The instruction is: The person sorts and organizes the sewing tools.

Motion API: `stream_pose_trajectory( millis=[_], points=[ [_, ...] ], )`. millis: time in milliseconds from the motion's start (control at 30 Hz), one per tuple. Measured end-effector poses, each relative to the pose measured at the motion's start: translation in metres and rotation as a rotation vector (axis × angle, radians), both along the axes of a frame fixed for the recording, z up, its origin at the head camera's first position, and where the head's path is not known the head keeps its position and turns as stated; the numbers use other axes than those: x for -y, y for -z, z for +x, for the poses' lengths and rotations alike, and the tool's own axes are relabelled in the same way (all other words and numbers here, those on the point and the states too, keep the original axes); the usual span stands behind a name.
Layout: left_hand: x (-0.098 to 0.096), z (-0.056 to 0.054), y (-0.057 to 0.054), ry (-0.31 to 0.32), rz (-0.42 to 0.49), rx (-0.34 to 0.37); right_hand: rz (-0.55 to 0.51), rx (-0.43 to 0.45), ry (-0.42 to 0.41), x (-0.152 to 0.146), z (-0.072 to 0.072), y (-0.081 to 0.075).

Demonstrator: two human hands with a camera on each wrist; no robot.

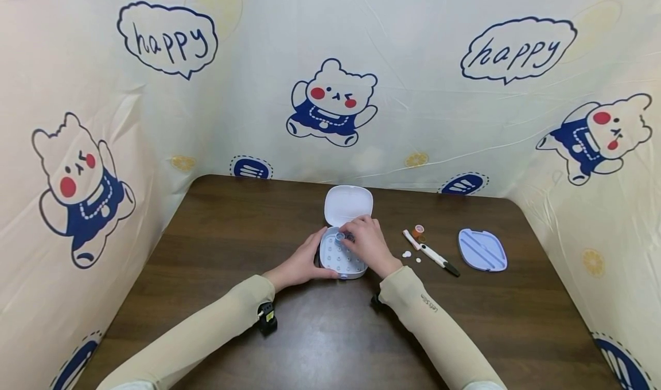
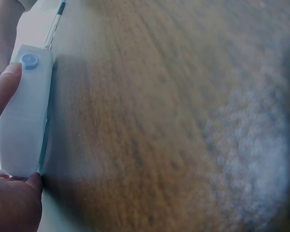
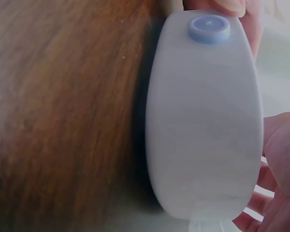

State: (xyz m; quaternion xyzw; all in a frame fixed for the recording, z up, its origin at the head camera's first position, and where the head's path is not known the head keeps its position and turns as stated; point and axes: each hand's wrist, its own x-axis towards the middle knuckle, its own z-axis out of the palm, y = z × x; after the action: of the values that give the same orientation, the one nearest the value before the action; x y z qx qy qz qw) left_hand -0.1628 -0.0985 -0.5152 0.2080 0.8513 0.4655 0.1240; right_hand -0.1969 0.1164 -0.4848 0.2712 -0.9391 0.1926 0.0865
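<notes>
A small white box (image 1: pixel 343 274) with rounded corners stands on the table, its lid (image 1: pixel 348 205) raised at the back. Rows of small pegs line its pale blue inside. My left hand (image 1: pixel 299 265) grips the box from the left, thumb at the front near a round blue button (image 2: pixel 29 61) and fingers along the far side. Over the box's right part, my right hand (image 1: pixel 368 242) reaches in and pinches a small bluish, see-through round piece (image 1: pixel 339 237) between thumb and fingers. In the right wrist view the box's front wall (image 3: pixel 203 121) hides that piece.
To the right lie a white pen-like tool (image 1: pixel 436 257) with a dark end, a small orange-brown round container (image 1: pixel 418 229) and several white bits (image 1: pixel 407 254). Farther right is a flat lavender tray (image 1: pixel 482 251) with grooves. Printed cloth surrounds the brown table (image 1: pixel 248 218).
</notes>
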Motion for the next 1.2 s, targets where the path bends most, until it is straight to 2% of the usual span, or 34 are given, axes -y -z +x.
stream_pose_trajectory(
  millis=[667,1033,1200],
  points=[
    [0.002,-0.001,0.003,0.002,-0.016,0.017,0.093,-0.067,-0.021,0.002,0.000,0.004],
    [0.002,-0.001,0.003,0.003,-0.026,0.024,0.079,-0.017,-0.021,-0.001,0.000,-0.003],
    [0.002,-0.001,0.001,0.007,-0.020,0.027,0.035,0.009,-0.003,-0.006,0.002,-0.008]
  ],
)
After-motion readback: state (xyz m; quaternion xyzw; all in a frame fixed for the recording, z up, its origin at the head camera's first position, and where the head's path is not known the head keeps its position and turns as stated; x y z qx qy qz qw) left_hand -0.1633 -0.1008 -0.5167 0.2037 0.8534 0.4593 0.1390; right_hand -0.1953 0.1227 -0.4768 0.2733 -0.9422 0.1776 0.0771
